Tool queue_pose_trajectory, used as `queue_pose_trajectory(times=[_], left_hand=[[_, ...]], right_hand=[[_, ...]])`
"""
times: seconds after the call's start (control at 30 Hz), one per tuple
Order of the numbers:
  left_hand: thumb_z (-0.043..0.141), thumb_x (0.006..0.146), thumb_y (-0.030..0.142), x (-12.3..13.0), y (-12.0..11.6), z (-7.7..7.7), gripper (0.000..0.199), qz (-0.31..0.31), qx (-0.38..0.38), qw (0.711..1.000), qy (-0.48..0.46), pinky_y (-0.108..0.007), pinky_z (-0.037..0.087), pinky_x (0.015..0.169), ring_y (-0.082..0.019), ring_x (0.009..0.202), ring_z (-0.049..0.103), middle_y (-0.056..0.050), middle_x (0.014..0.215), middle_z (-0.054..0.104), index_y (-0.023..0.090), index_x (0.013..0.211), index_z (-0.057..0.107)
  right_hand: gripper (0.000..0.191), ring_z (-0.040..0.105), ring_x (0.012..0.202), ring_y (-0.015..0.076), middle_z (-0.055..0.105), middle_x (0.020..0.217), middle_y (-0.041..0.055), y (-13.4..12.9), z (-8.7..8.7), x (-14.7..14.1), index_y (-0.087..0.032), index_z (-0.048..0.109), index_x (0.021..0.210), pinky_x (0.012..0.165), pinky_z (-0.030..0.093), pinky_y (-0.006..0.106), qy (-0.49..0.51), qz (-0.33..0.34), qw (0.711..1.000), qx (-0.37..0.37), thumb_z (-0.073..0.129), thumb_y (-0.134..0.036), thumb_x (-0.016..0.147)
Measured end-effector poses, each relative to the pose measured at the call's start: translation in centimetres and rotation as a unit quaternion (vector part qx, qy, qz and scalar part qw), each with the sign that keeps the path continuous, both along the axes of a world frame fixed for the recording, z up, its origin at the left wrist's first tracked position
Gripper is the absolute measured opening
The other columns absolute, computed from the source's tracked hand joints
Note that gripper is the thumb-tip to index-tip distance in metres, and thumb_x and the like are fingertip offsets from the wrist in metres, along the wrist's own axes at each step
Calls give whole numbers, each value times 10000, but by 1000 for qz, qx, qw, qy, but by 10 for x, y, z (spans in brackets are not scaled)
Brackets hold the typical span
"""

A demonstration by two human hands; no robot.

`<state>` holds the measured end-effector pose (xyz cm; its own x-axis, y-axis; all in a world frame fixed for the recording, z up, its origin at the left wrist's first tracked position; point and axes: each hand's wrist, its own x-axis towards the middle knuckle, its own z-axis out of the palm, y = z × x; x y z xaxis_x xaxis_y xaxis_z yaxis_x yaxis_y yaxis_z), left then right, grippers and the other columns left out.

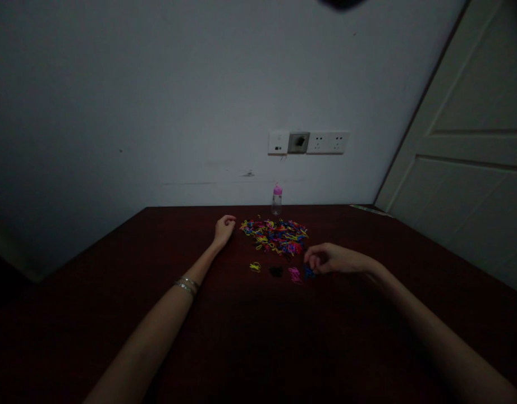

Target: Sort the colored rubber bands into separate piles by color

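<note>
Although four single-colour thin-loop clusters (295, 274) lie apart, one multicoloured loop heap (279, 233) remains, left hand (224, 227) curled, right hand (334, 258) bent, any pinch unclear.

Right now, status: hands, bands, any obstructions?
Right hand at blue bands, grip unclear. Left hand, loosely curled, beside mixed band pile. Bottle upright behind pile, clear of both hands.

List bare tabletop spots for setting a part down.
Bare-looking table: near side of the yellow cluster, black cluster, pink cluster and blue cluster, though dark; left of the left hand; right of the multicolored heap, toward the door. Crowded: the heap, bottle behind; right hand at blue cluster.
</note>
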<state>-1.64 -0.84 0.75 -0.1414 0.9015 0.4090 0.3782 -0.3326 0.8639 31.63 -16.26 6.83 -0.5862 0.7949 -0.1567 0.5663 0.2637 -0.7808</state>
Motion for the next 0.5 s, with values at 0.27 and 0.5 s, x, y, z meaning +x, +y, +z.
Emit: queue_pose_trajectory(times=[0.27, 0.5], left_hand=[[524, 662, 190, 6, -5, 18, 177, -12, 19, 996, 86, -210, 373, 564, -106, 565, 487, 7, 587, 552, 120, 766, 649], [577, 675, 249, -1, 0, 28, 210, -97, 0, 954, 284, -226, 402, 629, -131, 680, 545, -32, 749, 641, 145, 818, 690]], right_hand=[[255, 555, 663, 136, 627, 741, 33, 18, -11, 30, -154, 622, 882, 605, 434, 257, 33, -122, 989, 77, 574, -329, 701], [385, 574, 644, 158, 664, 776, 50, 45, -53, 89, -164, 660, 840, 553, 438, 255, 53, -294, 946, 124, 620, -494, 646]])
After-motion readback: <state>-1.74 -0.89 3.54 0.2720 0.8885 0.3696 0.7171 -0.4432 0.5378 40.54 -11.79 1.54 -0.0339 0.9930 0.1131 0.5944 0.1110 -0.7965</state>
